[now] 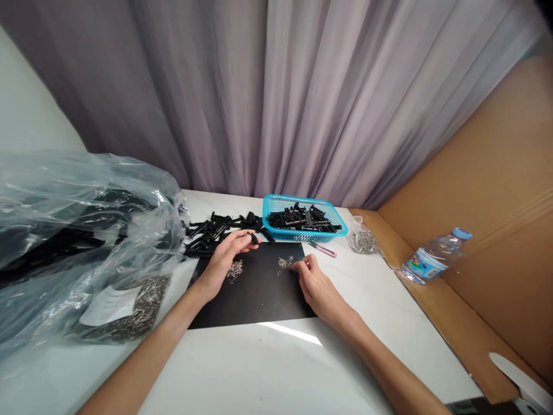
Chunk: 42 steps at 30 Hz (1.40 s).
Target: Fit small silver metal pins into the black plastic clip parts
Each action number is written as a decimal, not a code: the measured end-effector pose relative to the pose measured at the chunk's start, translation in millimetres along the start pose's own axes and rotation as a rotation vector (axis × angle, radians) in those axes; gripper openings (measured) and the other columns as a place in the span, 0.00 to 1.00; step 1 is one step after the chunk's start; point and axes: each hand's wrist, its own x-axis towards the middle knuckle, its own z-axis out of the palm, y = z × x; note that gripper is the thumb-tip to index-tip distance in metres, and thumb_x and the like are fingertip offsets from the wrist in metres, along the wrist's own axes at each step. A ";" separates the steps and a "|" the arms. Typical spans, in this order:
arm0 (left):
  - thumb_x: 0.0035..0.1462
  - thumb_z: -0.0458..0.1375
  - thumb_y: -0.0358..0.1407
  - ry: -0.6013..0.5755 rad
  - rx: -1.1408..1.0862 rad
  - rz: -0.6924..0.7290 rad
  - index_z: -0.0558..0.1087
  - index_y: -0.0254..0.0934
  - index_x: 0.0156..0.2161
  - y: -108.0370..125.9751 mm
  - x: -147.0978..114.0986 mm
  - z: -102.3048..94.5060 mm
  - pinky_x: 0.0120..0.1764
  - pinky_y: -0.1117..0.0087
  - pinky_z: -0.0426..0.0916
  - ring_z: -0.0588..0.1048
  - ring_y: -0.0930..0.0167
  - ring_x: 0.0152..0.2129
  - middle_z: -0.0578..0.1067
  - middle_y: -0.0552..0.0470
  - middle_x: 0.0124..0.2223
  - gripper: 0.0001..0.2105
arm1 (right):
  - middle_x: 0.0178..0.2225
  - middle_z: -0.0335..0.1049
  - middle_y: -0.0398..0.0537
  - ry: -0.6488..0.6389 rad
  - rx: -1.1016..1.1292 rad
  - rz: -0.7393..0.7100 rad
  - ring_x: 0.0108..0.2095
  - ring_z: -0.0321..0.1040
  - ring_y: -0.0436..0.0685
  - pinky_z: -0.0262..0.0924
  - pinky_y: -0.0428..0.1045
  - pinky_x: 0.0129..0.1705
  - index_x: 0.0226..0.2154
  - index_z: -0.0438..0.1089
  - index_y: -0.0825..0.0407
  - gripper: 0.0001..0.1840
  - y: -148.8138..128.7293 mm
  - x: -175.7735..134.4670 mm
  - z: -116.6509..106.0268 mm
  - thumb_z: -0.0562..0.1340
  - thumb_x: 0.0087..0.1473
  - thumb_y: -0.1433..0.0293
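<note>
Grey-mauve curtain (216, 86) across the back; brown cardboard (496, 173) along the right. White table (207, 369) in front, with a large clear plastic bag (151, 184) over the left end, dark contents within. Black mat (259, 305) at centre. Behind it, blue basket (298, 235) loaded with black pieces; more loose black pieces (211, 230) to its left.

Front left, labelled bag of metal bits (147, 305), just beside the left forearm. Bottle (432, 259) at far right, on the cardboard.

Left hand (227, 251): over the far part of the mat, gripping a small black part (254, 238) between thumb and fingers. Right hand (315, 282): at the mat's right side, fingers bent, tips just beside the right heap (283, 263); hold on any metal bit too small to tell. Left heap (235, 269) just below the left hand. Pink-handled tool (325, 251) near the basket.

Risks noted. Possible scattering of the right heap, from a careless fingertip sweep. Possible drop of the black part into the left heap, from a loose pinch. Possible spill from the labelled bag, from a forearm knock; closure not visible.
</note>
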 end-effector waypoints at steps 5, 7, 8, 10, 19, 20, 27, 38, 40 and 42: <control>0.57 0.61 0.56 0.100 -0.014 -0.027 0.74 0.36 0.51 -1.6 3.0 -3.1 0.56 0.57 0.66 0.78 0.58 0.49 0.81 0.43 0.51 0.27 | 0.50 0.61 0.55 0.004 0.043 -0.076 0.36 0.69 0.56 0.71 0.53 0.39 0.60 0.65 0.48 0.19 -3.6 5.2 2.1 0.49 0.72 0.69; 0.57 0.62 0.56 0.105 0.003 -0.025 0.74 0.36 0.52 -2.3 2.7 -3.7 0.57 0.57 0.65 0.78 0.58 0.50 0.81 0.44 0.51 0.27 | 0.51 0.62 0.55 -0.034 0.045 -0.122 0.37 0.70 0.56 0.72 0.54 0.42 0.62 0.66 0.45 0.20 -5.9 4.7 0.3 0.51 0.72 0.67; 0.57 0.62 0.56 0.100 0.016 -0.023 0.74 0.37 0.52 -2.5 2.3 -3.7 0.57 0.57 0.65 0.78 0.58 0.50 0.81 0.45 0.51 0.27 | 0.51 0.63 0.54 -0.055 0.038 -0.138 0.37 0.71 0.56 0.73 0.54 0.42 0.63 0.67 0.45 0.21 -7.0 4.0 -0.2 0.52 0.72 0.66; 0.56 0.62 0.56 0.084 0.045 -0.017 0.74 0.37 0.52 -2.5 1.3 -2.9 0.58 0.57 0.65 0.77 0.58 0.51 0.81 0.45 0.50 0.27 | 0.50 0.64 0.54 -0.086 0.023 -0.155 0.38 0.72 0.56 0.73 0.55 0.43 0.63 0.68 0.44 0.21 -8.2 2.5 0.2 0.53 0.72 0.65; 0.52 0.65 0.56 0.049 0.065 -0.036 0.73 0.39 0.52 -4.0 0.3 1.2 0.61 0.54 0.65 0.77 0.56 0.54 0.81 0.45 0.51 0.29 | 0.43 0.71 0.50 0.021 0.026 -0.115 0.40 0.73 0.57 0.68 0.50 0.41 0.43 0.72 0.48 0.10 -4.7 8.8 14.9 0.54 0.72 0.69; 0.52 0.66 0.56 0.043 0.065 -0.042 0.72 0.39 0.53 -4.7 0.2 1.6 0.62 0.54 0.65 0.76 0.56 0.55 0.81 0.45 0.51 0.29 | 0.42 0.71 0.50 0.029 0.026 -0.109 0.40 0.73 0.57 0.68 0.50 0.41 0.42 0.71 0.48 0.10 -4.6 9.5 14.5 0.54 0.72 0.69; 0.55 0.66 0.51 -0.056 0.102 0.004 0.72 0.40 0.55 -10.4 -2.6 2.1 0.64 0.52 0.62 0.75 0.57 0.57 0.79 0.44 0.54 0.26 | 0.41 0.72 0.49 0.119 0.140 -0.044 0.42 0.72 0.58 0.66 0.51 0.45 0.43 0.65 0.48 0.07 -2.4 9.2 5.4 0.51 0.72 0.68; 0.50 0.72 0.42 -0.308 0.119 0.118 0.68 0.41 0.57 -18.0 -3.9 4.6 0.64 0.51 0.63 0.73 0.57 0.60 0.75 0.43 0.60 0.31 | 0.29 0.70 0.44 0.156 0.293 0.060 0.27 0.66 0.53 0.59 0.46 0.32 0.34 0.70 0.50 0.05 7.6 10.8 14.8 0.59 0.59 0.74; 0.50 0.72 0.41 -0.315 0.150 0.129 0.67 0.42 0.58 -16.9 -4.9 5.3 0.64 0.52 0.63 0.71 0.58 0.61 0.74 0.43 0.61 0.31 | 0.27 0.69 0.42 0.169 0.304 0.071 0.26 0.64 0.52 0.58 0.46 0.31 0.32 0.70 0.50 0.06 7.6 11.4 14.5 0.59 0.57 0.75; 0.51 0.71 0.40 -0.315 0.181 0.140 0.67 0.41 0.58 -16.9 -5.1 5.7 0.63 0.52 0.64 0.71 0.58 0.60 0.74 0.43 0.61 0.31 | 0.26 0.68 0.42 0.177 0.313 0.078 0.25 0.63 0.52 0.57 0.45 0.30 0.31 0.70 0.50 0.06 6.8 11.9 13.3 0.59 0.56 0.75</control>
